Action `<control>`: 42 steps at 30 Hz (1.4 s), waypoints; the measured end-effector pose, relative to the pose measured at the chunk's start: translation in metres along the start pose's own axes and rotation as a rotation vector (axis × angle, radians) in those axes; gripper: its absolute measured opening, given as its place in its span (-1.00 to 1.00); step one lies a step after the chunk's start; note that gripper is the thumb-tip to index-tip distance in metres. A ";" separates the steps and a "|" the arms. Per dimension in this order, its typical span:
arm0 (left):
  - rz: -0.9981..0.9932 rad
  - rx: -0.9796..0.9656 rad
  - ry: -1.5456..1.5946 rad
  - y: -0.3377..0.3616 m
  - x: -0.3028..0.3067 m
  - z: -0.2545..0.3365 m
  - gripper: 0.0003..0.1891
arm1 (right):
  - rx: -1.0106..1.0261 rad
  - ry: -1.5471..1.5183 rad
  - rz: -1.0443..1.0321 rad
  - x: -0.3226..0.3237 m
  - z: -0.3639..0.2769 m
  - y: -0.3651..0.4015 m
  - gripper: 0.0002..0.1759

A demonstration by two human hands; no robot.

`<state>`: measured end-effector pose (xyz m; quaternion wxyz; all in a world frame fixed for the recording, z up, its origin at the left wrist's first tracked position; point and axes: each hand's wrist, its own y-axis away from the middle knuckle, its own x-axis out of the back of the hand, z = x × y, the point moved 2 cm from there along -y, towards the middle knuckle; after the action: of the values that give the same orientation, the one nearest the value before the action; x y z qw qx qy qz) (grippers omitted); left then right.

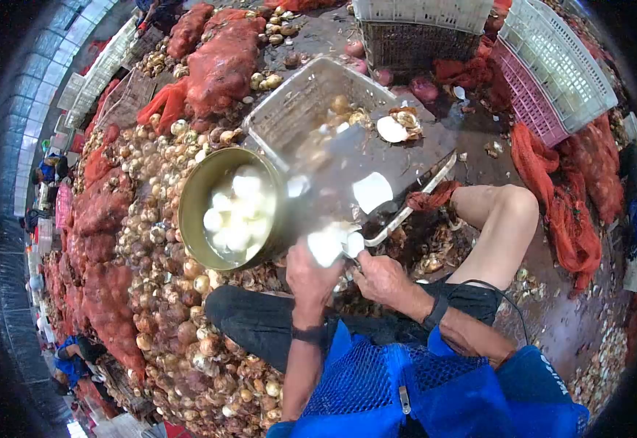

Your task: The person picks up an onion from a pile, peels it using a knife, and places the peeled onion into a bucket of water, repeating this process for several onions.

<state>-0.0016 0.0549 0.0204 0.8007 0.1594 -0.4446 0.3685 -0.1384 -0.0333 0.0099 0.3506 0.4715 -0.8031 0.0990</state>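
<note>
My left hand [311, 271] is closed around a peeled onion [324, 248], which is overexposed to plain white. Close beside it my right hand [383, 279] grips what looks like a small knife [353, 244]; its short bright blade points at the onion and its handle is hidden in my fingers. To the left of both hands stands an olive-green bucket [186, 232] holding several peeled white onions [238, 212] in liquid. Just beyond my hands, a bright white patch [372, 191] lies on a dark surface, too washed out to name.
Unpeeled onions [165, 292] are heaped along my left, with red mesh sacks [220, 62] behind. A dirty white crate [286, 102] lies ahead, near a cut onion [393, 129]. Stacked crates [559, 62] and red netting [577, 237] stand right. Another person [74, 361] is far left.
</note>
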 end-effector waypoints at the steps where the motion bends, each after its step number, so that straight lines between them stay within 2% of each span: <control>1: -0.007 -0.001 0.005 0.001 0.000 0.000 -0.24 | 0.015 -0.004 0.003 -0.002 0.000 0.000 -0.73; 6: 0.017 -0.038 0.016 0.002 -0.001 -0.002 -0.24 | 0.008 0.024 0.004 0.000 -0.001 0.000 -0.75; 8: 0.024 -0.044 0.023 0.002 -0.003 -0.002 -0.23 | -0.090 0.069 -0.006 -0.003 0.003 -0.003 -0.79; 12: 0.079 -0.109 0.008 0.004 -0.006 -0.003 -0.24 | -0.152 0.074 -0.004 0.000 0.003 -0.008 -0.79; 17: 0.107 -0.154 0.098 0.003 0.003 0.000 -0.24 | -0.179 0.025 -0.007 -0.002 0.024 -0.017 -0.72; 20: 0.118 0.109 0.498 -0.002 -0.005 -0.021 -0.23 | -0.222 0.069 -0.040 -0.003 0.028 -0.027 -0.71; 21: 0.120 0.108 0.499 -0.004 -0.004 -0.022 -0.23 | -0.243 0.078 -0.054 -0.002 0.026 -0.031 -0.71; 23: 0.113 0.276 1.097 -0.008 -0.003 -0.027 -0.26 | -0.230 0.038 -0.034 0.003 0.019 -0.038 -0.69; 24: 0.141 0.312 1.179 -0.010 0.000 -0.025 -0.26 | -0.238 0.014 -0.036 0.005 0.017 -0.043 -0.68; 25: 0.142 0.309 1.180 -0.009 0.005 -0.023 -0.26 | -0.246 -0.007 -0.036 0.007 0.016 -0.048 -0.66; 27: 0.206 0.339 1.380 -0.008 0.015 -0.017 -0.26 | -0.277 -0.097 -0.030 0.001 0.025 -0.060 -0.60; 29: 0.246 0.279 1.336 -0.005 0.016 -0.023 -0.24 | -0.271 -0.135 0.047 0.003 0.029 -0.072 -0.52; 30: 0.278 0.296 1.350 -0.003 0.016 -0.024 -0.24 | -0.322 -0.183 -0.017 -0.004 0.044 -0.086 -0.46; 31: 0.310 0.313 1.366 -0.001 0.015 -0.026 -0.23 | -0.319 -0.170 -0.018 -0.008 0.051 -0.095 -0.46; 33: 0.320 0.292 1.270 0.003 0.001 -0.038 -0.21 | -0.356 -0.247 0.115 -0.009 0.059 -0.112 -0.43; 34: 0.284 0.317 1.373 0.004 -0.009 -0.043 -0.24 | -0.488 -0.304 0.062 0.023 0.026 -0.112 -0.50; 35: 0.246 0.343 1.473 0.002 -0.016 -0.045 -0.26 | -0.483 -0.292 0.060 0.033 0.014 -0.119 -0.50; 37: 0.164 0.436 1.579 -0.002 -0.016 -0.026 -0.27 | -0.476 -0.536 0.090 0.043 0.003 -0.132 -0.60; 38: 0.133 0.488 1.612 -0.003 -0.017 -0.021 -0.26 | -0.382 -0.401 0.141 0.034 0.018 -0.148 -0.66; 39: 0.099 0.542 1.643 -0.003 -0.021 -0.017 -0.26 | -0.380 -0.393 0.136 0.036 0.017 -0.156 -0.66; 40: 0.134 0.479 1.674 -0.011 -0.031 -0.015 -0.26 | -0.393 -0.447 0.133 0.038 0.015 -0.164 -0.63; 41: 0.080 0.509 1.695 -0.015 -0.037 -0.014 -0.26 | -0.403 -0.500 0.132 0.040 0.014 -0.171 -0.59; 42: 0.088 0.465 1.673 -0.024 -0.045 -0.013 -0.26 | 0.099 0.120 0.297 0.027 0.045 -0.183 -0.64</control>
<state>0.0092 0.0260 -0.0226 0.7967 -0.0217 0.3707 0.4769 -0.0169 -0.1716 -0.0373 0.3557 0.3577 -0.8357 0.2171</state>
